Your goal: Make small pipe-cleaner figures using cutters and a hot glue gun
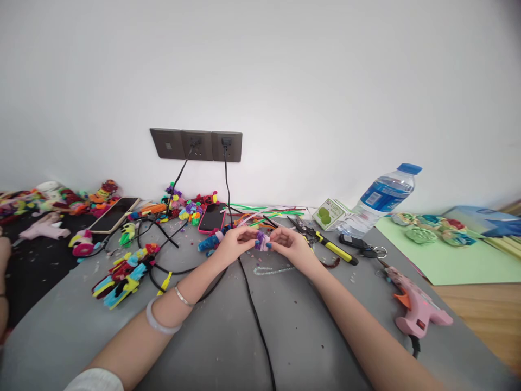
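Closest of all, two bare forearms reach in over the grey surface, a pale bangle around the left one, and they meet at the purple fuzzy piece! And look how it sits: right between the fingertips, left hand on its left side, right hand on its right, so neither is nearer. Both hands are narrow, thumb against fingers, pinching that one small piece. Its long axis? Too covered by fingers to call.

On the camera side of the purple piece, a glittery pale strand lies on the surface, running roughly side to side. Left of the purple piece there's a blue fuzzy piece, and further left a bright bundle of fuzzy figures. Right of it, yellow-and-black pliers; well to the right and closer in, a pink glue gun.

Now the containers! Right of the purple piece and farther back, a green-and-white carton printed with green fruit, its inside hidden. Further right again, the clear bottle, blue cap on, blue label around it, and how much is inside I can't tell
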`<control>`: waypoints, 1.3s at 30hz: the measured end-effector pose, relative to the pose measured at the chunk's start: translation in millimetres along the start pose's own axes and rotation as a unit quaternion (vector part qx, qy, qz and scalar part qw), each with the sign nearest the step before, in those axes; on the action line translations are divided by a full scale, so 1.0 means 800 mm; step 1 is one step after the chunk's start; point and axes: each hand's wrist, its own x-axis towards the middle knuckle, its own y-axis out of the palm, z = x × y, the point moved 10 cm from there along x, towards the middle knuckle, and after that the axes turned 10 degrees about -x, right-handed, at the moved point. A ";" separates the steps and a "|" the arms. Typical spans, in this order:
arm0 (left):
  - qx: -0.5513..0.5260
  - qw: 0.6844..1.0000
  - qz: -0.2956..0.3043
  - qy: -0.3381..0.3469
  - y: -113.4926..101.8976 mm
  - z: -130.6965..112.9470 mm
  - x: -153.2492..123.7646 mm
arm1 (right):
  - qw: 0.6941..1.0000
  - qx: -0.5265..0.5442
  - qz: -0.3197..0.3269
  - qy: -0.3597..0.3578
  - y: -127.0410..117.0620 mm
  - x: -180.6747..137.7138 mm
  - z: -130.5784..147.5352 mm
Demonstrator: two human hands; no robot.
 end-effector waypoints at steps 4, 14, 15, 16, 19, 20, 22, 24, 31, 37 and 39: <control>-0.034 0.999 -0.011 -0.016 -0.001 0.001 -0.001 | 1.000 -0.008 0.003 0.016 -0.004 0.001 -0.004; -0.075 0.996 -0.026 -0.029 -0.002 0.003 0.000 | 0.999 0.002 0.008 0.035 -0.001 0.001 -0.014; -0.075 0.996 -0.028 -0.026 -0.003 0.003 0.000 | 0.999 0.004 0.009 0.036 -0.001 0.001 -0.014; -0.075 0.996 -0.029 -0.024 -0.003 0.003 0.000 | 0.999 0.005 0.011 0.037 0.000 0.001 -0.015; -0.065 0.997 -0.030 -0.023 -0.004 0.002 -0.001 | 0.999 0.003 0.017 0.041 0.001 0.001 -0.017; -0.060 0.997 -0.029 -0.022 -0.004 0.001 -0.001 | 0.999 0.004 0.017 0.044 0.001 0.001 -0.019; -0.051 0.998 -0.027 -0.020 -0.003 0.000 -0.002 | 0.999 0.008 0.018 0.049 0.001 0.001 -0.021; -0.046 0.999 -0.023 -0.016 -0.002 -0.001 -0.003 | 0.998 0.016 0.019 0.053 0.002 0.001 -0.023; -0.041 0.999 -0.008 0.000 0.001 -0.003 -0.002 | 0.998 0.030 0.022 0.059 0.004 0.000 -0.023; -0.028 1.000 -0.009 0.007 0.002 -0.005 -0.003 | 0.998 0.032 0.015 0.047 0.004 0.001 -0.021; -0.026 1.000 -0.012 0.002 0.001 -0.004 -0.002 | 0.998 0.035 0.013 0.043 0.004 0.002 -0.022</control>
